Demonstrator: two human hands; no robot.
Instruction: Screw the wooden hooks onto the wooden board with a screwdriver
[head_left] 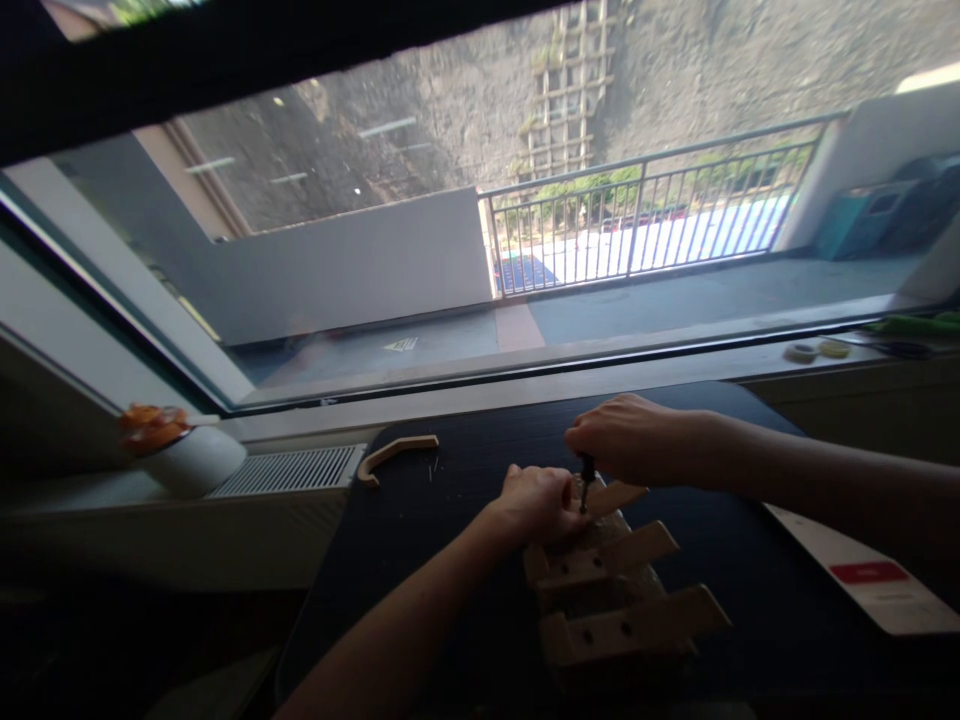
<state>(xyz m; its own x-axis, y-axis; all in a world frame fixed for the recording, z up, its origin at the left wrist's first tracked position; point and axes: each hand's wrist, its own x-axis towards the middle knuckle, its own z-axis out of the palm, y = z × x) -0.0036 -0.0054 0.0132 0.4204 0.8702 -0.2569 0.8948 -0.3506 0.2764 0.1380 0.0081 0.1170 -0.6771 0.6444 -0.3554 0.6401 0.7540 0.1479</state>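
Observation:
My right hand (pixel 619 437) is closed around the dark handle of a screwdriver (pixel 587 470), whose shaft points down at a wooden hook (pixel 619 498). Beside its tip, my left hand (pixel 536 503) grips that same hook at its left end, fingers bent and partly hiding it. The hook lies across a board (pixel 577 600) with a shiny surface. Nearer to me, a second wooden hook (pixel 604 560) and a third wooden hook (pixel 637 628) cross the board, each with two dark holes or screw heads. Dim light hides the board's lower end.
On the dark table (pixel 435 610), a loose curved wooden hook (pixel 397 447) lies at the far left with thin screws or nails (pixel 433 468) near it. A pale flat card (pixel 870 580) with a red band is at right. A white pot (pixel 193 460) stands left, by the window.

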